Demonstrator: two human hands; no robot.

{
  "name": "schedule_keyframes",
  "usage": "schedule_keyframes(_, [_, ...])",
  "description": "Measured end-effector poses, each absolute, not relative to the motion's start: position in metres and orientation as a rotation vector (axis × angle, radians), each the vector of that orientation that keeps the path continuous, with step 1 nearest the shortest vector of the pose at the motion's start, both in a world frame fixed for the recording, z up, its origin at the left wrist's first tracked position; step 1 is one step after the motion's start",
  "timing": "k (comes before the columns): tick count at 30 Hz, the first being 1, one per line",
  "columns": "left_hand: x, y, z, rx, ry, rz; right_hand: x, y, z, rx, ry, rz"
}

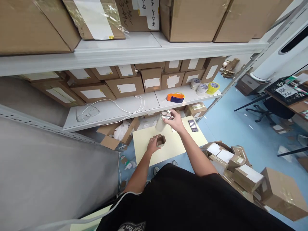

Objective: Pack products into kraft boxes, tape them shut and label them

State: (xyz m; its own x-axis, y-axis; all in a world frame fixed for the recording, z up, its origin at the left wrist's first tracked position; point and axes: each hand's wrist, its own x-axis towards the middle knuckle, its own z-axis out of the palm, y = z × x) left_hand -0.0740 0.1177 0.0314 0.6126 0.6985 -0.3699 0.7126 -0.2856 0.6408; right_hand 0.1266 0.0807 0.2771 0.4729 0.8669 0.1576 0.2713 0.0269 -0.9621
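My right hand (176,121) grips a pale cylindrical jar (159,125) by its shiny silver top, holding it above the cream-coloured tabletop (144,152). What is inside the jar cannot be made out. Below and nearer to me, my left hand (152,145) is wrapped round the side of a small open cardboard box (161,141), whose mouth faces up and looks dark inside. The jar and the box are apart. A phone (192,125) lies on the tabletop to the right of my right hand.
On the shelf ahead lie a white cable (115,102), glasses (88,114), an orange and blue tape dispenser (175,97) and a yellow tape roll (213,88). An open carton (128,131) with white packing stands left of the table. Piled cartons (247,178) are at right.
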Motion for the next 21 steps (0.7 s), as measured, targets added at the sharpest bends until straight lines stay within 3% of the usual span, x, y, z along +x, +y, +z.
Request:
schedule_keyframes(4, [-0.081,0.131,0.076,2.122,1.129,-0.059,0.137,0.085,0.283,-1.429,-1.0,0.63])
schedule_keyframes(13, [-0.043,0.14,0.245,1.952,0.989,0.989,0.128,0.108,0.285,-1.465,-1.114,0.681])
schedule_keyframes(21, [-0.054,0.17,0.282,1.451,0.832,1.064,0.134,0.099,0.269,-1.06,-1.169,1.274])
